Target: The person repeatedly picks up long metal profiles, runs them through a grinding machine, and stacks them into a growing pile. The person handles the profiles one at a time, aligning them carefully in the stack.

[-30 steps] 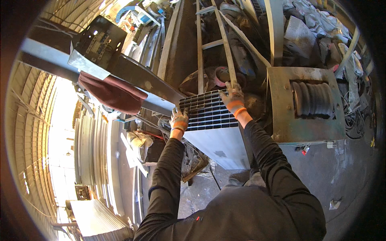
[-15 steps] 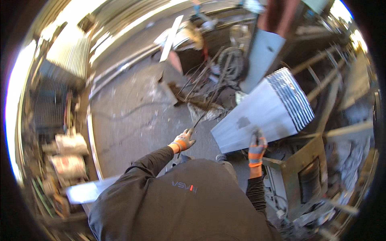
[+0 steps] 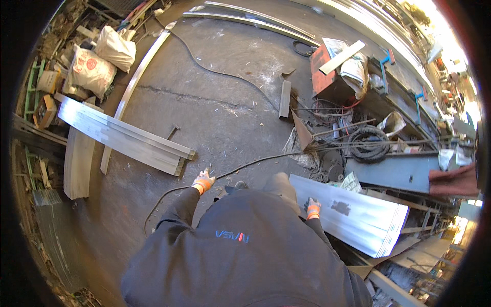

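Both forearms are hidden by the dark sweatshirt (image 3: 240,250); the grip of the right hand (image 3: 313,207) cannot be told.

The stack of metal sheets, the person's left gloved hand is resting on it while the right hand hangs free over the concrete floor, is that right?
Not quite: the hands are swapped. In the head view the right hand rests on the stack of metal sheets, and the left hand hangs free over the concrete floor, near a black cable.

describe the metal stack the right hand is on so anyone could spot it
Start at the dark blue steel beam on the right of the concrete floor. Just below it lies the stack of flat silvery sheets, under the right hand. Unlike the long channel bundle on the left, it is broad.
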The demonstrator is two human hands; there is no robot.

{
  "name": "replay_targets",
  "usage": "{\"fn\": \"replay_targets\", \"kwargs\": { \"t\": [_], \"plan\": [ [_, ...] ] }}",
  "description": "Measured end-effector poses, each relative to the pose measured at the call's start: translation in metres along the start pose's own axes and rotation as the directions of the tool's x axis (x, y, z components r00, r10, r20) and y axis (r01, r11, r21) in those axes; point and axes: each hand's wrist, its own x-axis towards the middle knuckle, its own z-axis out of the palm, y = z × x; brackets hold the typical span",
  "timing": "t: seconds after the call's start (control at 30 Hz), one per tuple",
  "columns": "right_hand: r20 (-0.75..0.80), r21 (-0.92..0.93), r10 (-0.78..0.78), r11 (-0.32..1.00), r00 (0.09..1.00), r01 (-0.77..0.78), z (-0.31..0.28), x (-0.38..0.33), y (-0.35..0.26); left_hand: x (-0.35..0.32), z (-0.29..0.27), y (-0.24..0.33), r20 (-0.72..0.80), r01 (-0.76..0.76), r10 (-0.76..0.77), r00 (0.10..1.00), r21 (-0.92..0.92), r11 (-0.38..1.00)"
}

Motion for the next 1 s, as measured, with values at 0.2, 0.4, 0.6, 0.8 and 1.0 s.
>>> {"fn": "replay_targets", "kwargs": {
  "t": [0.2,0.4,0.6,0.8,1.0],
  "plan": [
    [0.182,-0.297,0.21,0.943,0.961,-0.149,0.074,-0.011,-0.061,0.08,-0.018,0.038,0.03,0.053,-0.048,0.998,-0.216,0.975],
    [0.408,-0.53,-0.021,0.809,0.913,0.255,0.24,0.061,-0.224,0.206,-0.102,0.096,-0.07,-0.024,0.004,0.998,-0.286,0.958],
    [0.76,-0.609,-0.307,-0.027,0.573,0.793,0.445,0.214,-0.482,0.331,-0.282,0.177,0.127,0.093,-0.085,0.988,-0.062,0.994],
    [0.502,-0.517,-0.5,0.481,0.706,0.708,0.604,0.251,-0.815,0.478,-0.426,0.285,0.004,0.113,-0.164,0.987,-0.742,0.66],
    [0.542,-0.431,-0.481,0.544,0.689,0.72,0.708,0.322,-0.982,0.662,-0.526,0.405,-0.067,-0.065,0.032,0.997,-0.595,0.801]
  ]
}}
